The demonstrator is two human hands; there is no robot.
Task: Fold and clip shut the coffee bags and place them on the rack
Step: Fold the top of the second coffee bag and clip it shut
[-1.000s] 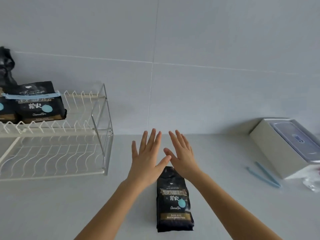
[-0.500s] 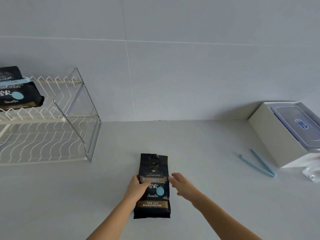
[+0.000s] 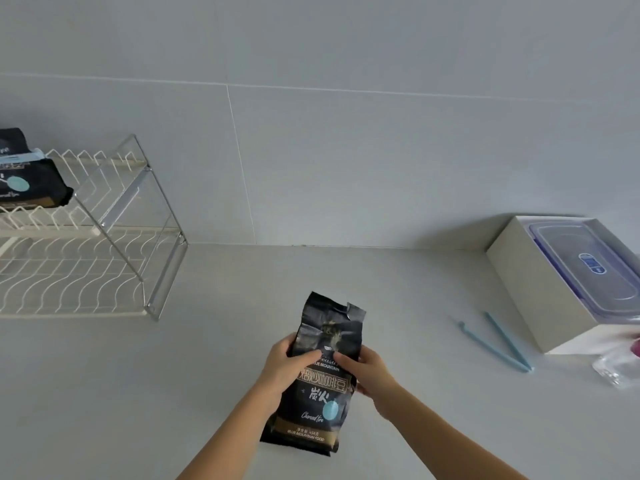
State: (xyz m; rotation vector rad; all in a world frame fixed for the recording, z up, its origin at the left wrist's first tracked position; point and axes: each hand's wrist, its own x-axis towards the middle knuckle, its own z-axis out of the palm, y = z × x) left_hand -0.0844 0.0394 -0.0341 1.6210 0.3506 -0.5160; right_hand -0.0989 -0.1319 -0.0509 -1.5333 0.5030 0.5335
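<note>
A black coffee bag (image 3: 317,396) with gold and white print stands tilted on the counter, its crumpled top open and unfolded. My left hand (image 3: 285,363) grips its left side and my right hand (image 3: 367,370) grips its right side, thumbs on the front. A white wire rack (image 3: 86,244) stands at the left; another black coffee bag (image 3: 27,178), shut with a light blue clip, lies on its upper shelf at the frame's edge. Two light blue clip sticks (image 3: 498,341) lie on the counter to the right.
A white box (image 3: 533,285) holding a clear plastic lidded container (image 3: 588,268) sits at the right against the tiled wall. A clear plastic item (image 3: 616,368) lies in front of it. The grey counter (image 3: 138,393) spreads around the bag.
Both hands came down from above the flat bag, took it by its sides and raised it off the counter into a tilted stand. The view moved to the right.
</note>
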